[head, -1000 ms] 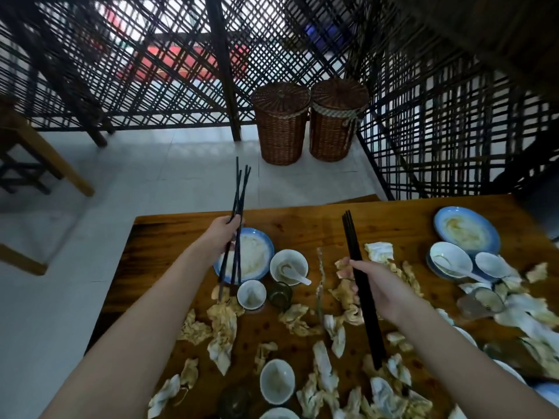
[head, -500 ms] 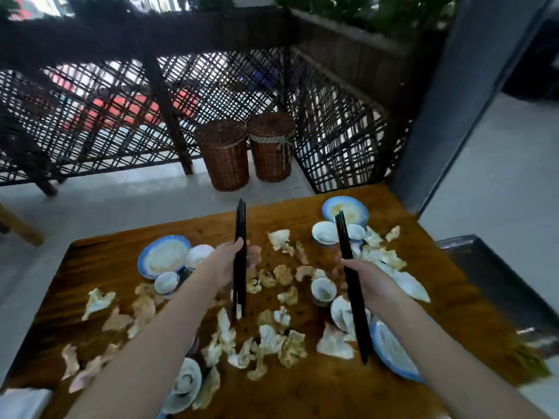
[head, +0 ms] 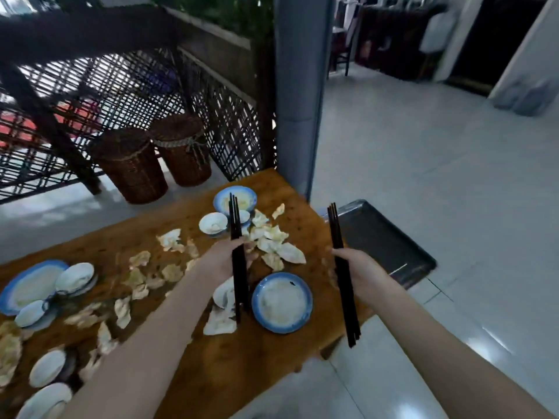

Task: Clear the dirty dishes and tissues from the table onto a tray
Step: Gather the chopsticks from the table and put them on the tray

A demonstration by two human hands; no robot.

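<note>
My left hand (head: 222,260) grips a bundle of black chopsticks (head: 239,267) upright over the wooden table (head: 230,358). A second black chopstick bundle (head: 343,276) is held by my right hand (head: 363,272), past the table's right edge and near the dark metal tray (head: 384,237). The tray looks bare. Between my hands lies a blue-rimmed plate (head: 282,302). Crumpled tissues (head: 272,237) litter the table. Another blue-rimmed plate (head: 234,198) and a white bowl (head: 213,223) sit at the far end.
More plates and bowls (head: 45,285) are at the left of the table. Two wicker baskets (head: 157,158) stand on the floor beyond it, in front of a lattice screen. A grey pillar (head: 298,95) rises behind the table's far right corner. Pale tiled floor (head: 438,182) extends to the right.
The view has swung right, bringing the tray into sight. Both hands, still holding their chopsticks, have moved toward the table's right end, the right hand now beyond its edge.
</note>
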